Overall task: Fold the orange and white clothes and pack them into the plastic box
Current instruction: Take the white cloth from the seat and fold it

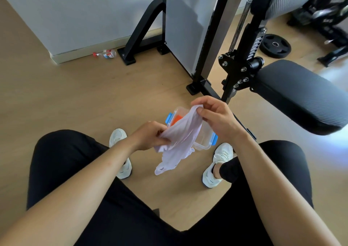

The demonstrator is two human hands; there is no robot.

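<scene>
We are about halfway, by our reckoning: a folded orange cloth [177,119] already lies inside the clear plastic box with blue clips [205,146], which sits open on the pale wooden floor [75,98] between our two white sneakers. The thin white ribbed garment [180,140] is not yet folded — it hangs in the air above the box, stretched between our hands. Our left hand [150,137] is closed around a bunched lower corner, and our right hand [212,116] pinches the upper edge between thumb and fingers. What is left, we judge, is to fold the white piece and lay it beside or on the orange one. The box rim is partly hidden by the cloth. The floor to the left is open; the black padded bench [301,98] and black metal frame [212,57] crowd the right.
</scene>
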